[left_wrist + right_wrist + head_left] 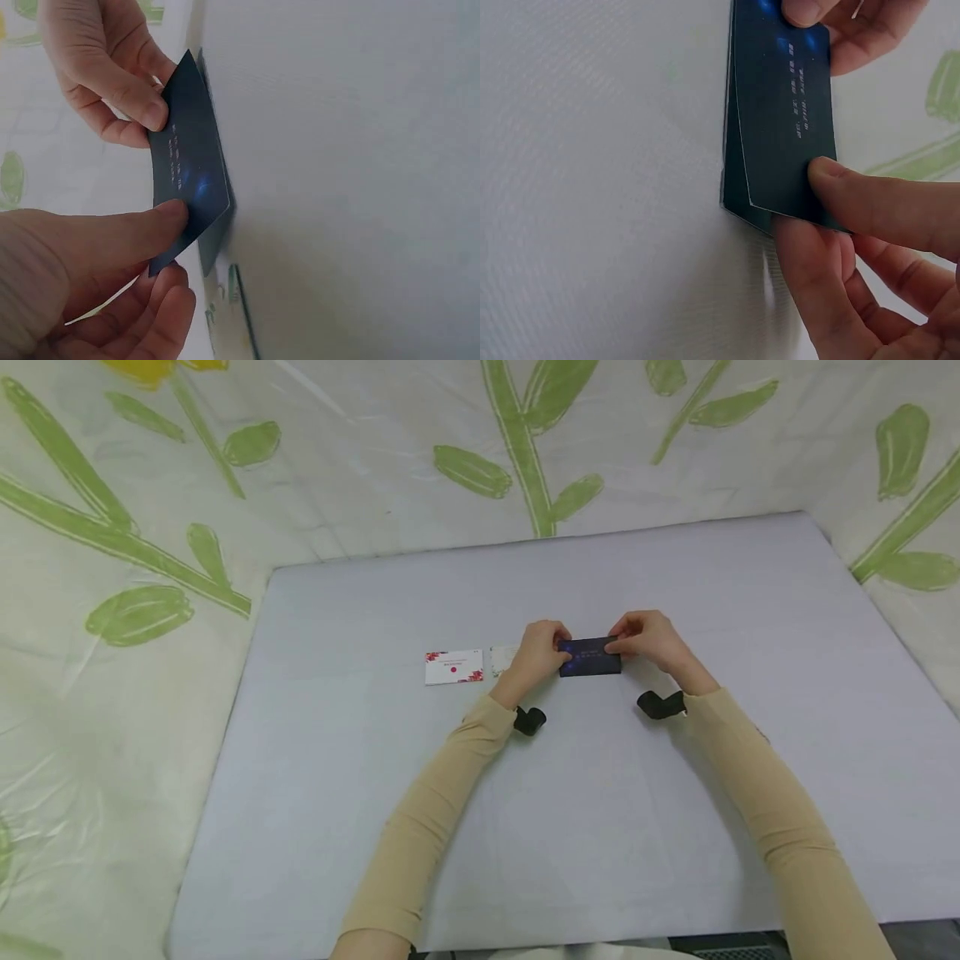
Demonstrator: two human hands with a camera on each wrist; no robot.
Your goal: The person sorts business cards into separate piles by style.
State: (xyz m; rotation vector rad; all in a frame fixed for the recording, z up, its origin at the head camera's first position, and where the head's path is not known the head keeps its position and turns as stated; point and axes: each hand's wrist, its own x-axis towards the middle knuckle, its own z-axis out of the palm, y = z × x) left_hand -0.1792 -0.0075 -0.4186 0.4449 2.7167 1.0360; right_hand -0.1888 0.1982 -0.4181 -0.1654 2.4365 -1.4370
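Observation:
Both hands hold a dark blue card (590, 664) with small pale print and glowing blue spots, near the middle of the table. My left hand (534, 653) pinches its left end, thumb on the printed face and fingers behind. At the other end, my right hand (652, 639) grips it the same way. Beneath the held card lies a second dark layer (733, 184); whether it is a separate card or a fold, I cannot tell. Left of my left hand is a pale card with green leaf print (501, 657), partly hidden by that hand.
Farther left lies a white card with red flowers and a red dot (454, 675). Everything rests on a white-covered table (360, 793). Pale sheeting with painted green leaves (360, 468) hangs behind the table. Black wrist devices (660, 704) sit below both hands.

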